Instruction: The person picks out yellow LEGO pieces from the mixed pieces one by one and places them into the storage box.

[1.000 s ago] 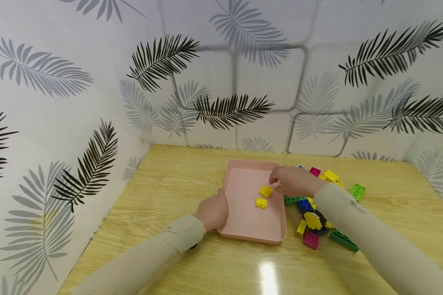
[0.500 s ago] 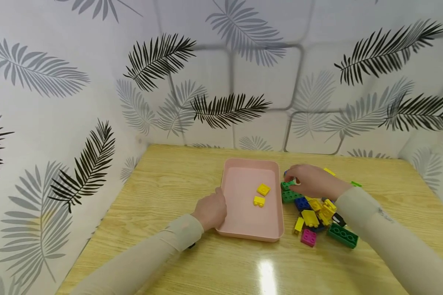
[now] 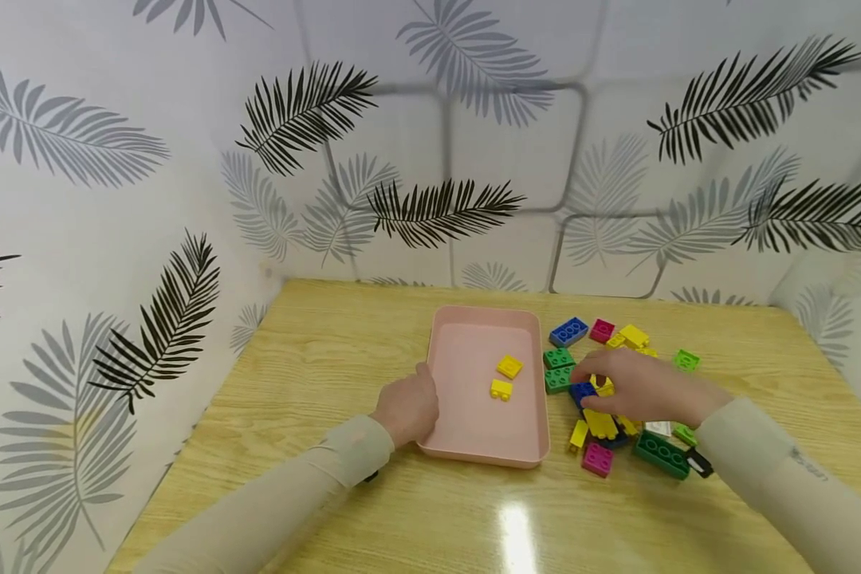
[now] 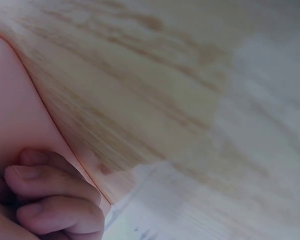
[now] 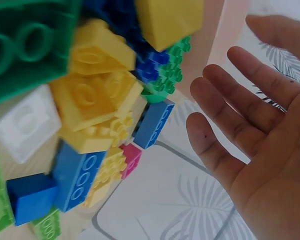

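A pink tray [image 3: 466, 383] lies on the wooden table with two yellow toy building bricks [image 3: 509, 367] inside. My left hand [image 3: 406, 408] grips its left rim near the front corner; the left wrist view shows those fingers [image 4: 60, 190] curled against the pink wall. Over the loose brick pile at the tray's right side hovers my right hand [image 3: 642, 384], with nothing in it. Its fingers [image 5: 235, 105] are slightly bent and spread in the right wrist view. Closest to its fingertips are a dark blue brick [image 3: 583, 393] and a yellow piece [image 3: 600, 424].
Two green bricks [image 3: 559, 359] stand along the tray's right wall. Behind the pile are a blue brick [image 3: 568, 332] and a magenta one [image 3: 602, 330]. A long dark green brick [image 3: 662, 455] and another magenta brick [image 3: 598, 460] lie in front. Patterned walls border the table [image 3: 344, 335].
My right hand has moved from over the tray's right edge, rightward and toward me, over the brick pile. The left hand has kept its grip; the yellow bricks stay in the tray.
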A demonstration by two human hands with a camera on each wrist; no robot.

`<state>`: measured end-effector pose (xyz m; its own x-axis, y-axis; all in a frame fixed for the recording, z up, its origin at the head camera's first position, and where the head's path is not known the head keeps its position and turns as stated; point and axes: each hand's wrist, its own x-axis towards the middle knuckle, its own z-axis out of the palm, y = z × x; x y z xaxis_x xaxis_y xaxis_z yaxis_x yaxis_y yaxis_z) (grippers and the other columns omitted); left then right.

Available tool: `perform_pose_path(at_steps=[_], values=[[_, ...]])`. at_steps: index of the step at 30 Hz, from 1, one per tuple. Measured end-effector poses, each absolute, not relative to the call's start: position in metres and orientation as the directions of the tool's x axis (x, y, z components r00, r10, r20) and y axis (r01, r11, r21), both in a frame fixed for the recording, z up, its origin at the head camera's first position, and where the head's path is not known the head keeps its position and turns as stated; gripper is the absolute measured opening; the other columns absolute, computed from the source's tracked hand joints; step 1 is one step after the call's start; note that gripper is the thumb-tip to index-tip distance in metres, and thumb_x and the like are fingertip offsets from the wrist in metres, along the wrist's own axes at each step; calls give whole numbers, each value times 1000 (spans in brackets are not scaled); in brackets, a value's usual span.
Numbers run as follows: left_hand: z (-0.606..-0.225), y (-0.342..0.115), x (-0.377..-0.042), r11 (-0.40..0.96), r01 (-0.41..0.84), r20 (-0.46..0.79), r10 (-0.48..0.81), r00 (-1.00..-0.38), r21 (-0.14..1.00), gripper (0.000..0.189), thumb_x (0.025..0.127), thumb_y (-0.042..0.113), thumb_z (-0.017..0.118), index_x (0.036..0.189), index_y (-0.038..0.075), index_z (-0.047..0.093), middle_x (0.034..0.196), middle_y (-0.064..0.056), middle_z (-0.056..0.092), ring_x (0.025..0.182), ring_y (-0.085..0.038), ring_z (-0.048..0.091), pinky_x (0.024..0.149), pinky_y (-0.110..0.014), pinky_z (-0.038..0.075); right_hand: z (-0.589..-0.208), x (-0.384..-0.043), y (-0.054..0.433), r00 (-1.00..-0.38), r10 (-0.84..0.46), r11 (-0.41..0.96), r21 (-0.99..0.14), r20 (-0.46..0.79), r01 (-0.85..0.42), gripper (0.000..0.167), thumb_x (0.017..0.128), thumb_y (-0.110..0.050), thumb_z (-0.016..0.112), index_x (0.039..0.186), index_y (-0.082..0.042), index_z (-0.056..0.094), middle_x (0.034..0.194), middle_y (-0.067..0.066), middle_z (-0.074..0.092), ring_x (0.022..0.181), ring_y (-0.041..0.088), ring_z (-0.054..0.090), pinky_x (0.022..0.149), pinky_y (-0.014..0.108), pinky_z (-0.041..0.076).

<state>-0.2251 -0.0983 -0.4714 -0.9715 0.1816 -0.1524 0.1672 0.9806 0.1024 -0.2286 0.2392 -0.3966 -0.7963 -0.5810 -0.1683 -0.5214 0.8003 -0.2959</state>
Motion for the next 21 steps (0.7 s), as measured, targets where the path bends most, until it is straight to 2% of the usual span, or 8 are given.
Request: perform_pose_path(at_steps=[8, 12, 17, 21], values=[[-471, -98, -226, 987, 136, -195, 150, -969, 87, 59, 102, 21, 51, 150, -9, 32, 66, -7, 59, 54, -16, 55, 54, -36, 53, -408, -207, 252, -801, -562, 817, -290, -208, -498, 40, 90, -42, 74, 126, -26, 67, 140, 11, 59, 127, 37, 56, 102, 59, 45], [-468, -98, -226, 983, 114, -228, 144, -963, 143, 60, 103, 21, 48, 152, -8, 29, 65, -6, 58, 53, -16, 54, 52, -33, 49, -411, -202, 253, -805, -552, 823, -298, -217, -484, 42, 88, -43, 76, 126, -28, 67, 138, 7, 59, 127, 35, 56, 103, 59, 45], [-464, -100, -227, 964, 72, -263, 141, -954, 256, 67, 100, 24, 52, 153, -8, 25, 71, -7, 59, 59, -20, 55, 54, -34, 44, -414, -199, 252, -813, -537, 833, -293, -224, -470, 42, 87, -39, 78, 125, -28, 67, 138, 7, 59, 127, 35, 55, 102, 60, 45], [-465, -100, -226, 956, 57, -270, 138, -953, 286, 69, 99, 23, 52, 154, -7, 22, 73, -8, 60, 61, -22, 57, 57, -35, 44, -418, -197, 251, -816, -546, 828, -266, -191, -493, 38, 87, -34, 79, 123, -26, 69, 133, 6, 62, 122, 33, 58, 100, 57, 47]])
